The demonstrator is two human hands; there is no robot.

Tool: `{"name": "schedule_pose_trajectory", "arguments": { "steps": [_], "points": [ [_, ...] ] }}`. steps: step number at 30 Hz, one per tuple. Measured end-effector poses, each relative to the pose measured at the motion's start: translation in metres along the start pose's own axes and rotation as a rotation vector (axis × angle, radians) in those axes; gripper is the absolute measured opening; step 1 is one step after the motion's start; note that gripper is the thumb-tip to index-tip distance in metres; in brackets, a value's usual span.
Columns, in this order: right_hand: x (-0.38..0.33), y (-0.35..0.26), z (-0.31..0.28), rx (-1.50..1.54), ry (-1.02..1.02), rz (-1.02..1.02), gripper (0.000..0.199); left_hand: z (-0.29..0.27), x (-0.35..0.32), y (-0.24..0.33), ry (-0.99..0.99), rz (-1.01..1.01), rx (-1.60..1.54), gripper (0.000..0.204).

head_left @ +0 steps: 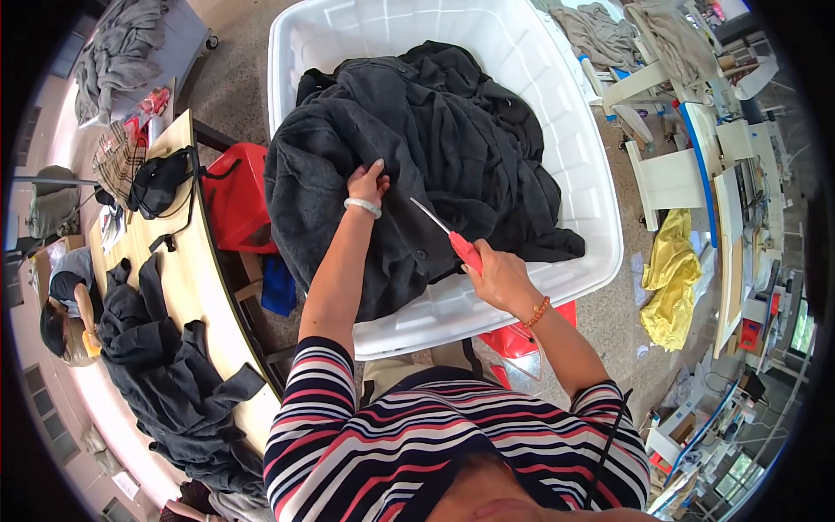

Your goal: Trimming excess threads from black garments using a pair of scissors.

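Note:
A heap of dark grey garments (pixel 444 130) fills much of a large white plastic bin (pixel 513 48) in front of me. My left hand (pixel 367 184), with a pale bangle at the wrist, is closed on a fold of the nearest dark grey garment (pixel 317 143), which hangs over the bin's near left rim. In my right hand (pixel 503 277) is a pair of red-handled scissors (pixel 464 250). Their slim metal blades look closed and point up and left over the cloth, just right of my left hand. A small dark button (pixel 422 255) shows on the garment below the blades.
Left of the bin, a red stool or chair (pixel 239 196) stands against a light wooden table (pixel 187 287) with more dark garments (pixel 165 365) and a black bag (pixel 161 183). Another person (pixel 70 300) is beyond it. Sewing workstations (pixel 696 165) and yellow cloth (pixel 671 283) are on the right.

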State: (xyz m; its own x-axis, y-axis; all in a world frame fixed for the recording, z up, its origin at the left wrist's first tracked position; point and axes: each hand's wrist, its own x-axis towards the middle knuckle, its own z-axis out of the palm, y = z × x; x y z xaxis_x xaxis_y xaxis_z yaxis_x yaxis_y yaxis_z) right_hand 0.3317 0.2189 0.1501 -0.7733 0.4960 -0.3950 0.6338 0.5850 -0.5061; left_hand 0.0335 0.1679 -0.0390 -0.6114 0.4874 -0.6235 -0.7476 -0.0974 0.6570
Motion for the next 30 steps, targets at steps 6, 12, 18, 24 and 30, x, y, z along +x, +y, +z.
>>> {"name": "schedule_pose_trajectory", "arguments": {
  "steps": [6, 12, 18, 24, 30],
  "points": [
    [0.074, -0.042, -0.017, -0.030, 0.077, -0.114, 0.028, -0.018, -0.011, -0.005, -0.098, 0.051, 0.078, 0.015],
    [0.109, -0.058, -0.022, -0.075, 0.078, -0.112, 0.027, -0.021, -0.007, -0.006, -0.075, 0.056, 0.059, 0.016],
    [0.030, -0.005, -0.007, -0.104, -0.104, -0.044, 0.035, -0.008, -0.007, -0.022, 0.111, 0.114, 0.005, 0.029],
    [0.002, 0.001, -0.013, -0.005, -0.134, 0.020, 0.038, -0.050, -0.005, -0.030, -0.106, 0.184, 0.149, 0.027],
    [0.061, -0.034, -0.041, 0.049, 0.056, -0.128, 0.034, -0.043, -0.005, -0.026, -0.126, 0.359, 0.312, 0.016]
  ]
}}
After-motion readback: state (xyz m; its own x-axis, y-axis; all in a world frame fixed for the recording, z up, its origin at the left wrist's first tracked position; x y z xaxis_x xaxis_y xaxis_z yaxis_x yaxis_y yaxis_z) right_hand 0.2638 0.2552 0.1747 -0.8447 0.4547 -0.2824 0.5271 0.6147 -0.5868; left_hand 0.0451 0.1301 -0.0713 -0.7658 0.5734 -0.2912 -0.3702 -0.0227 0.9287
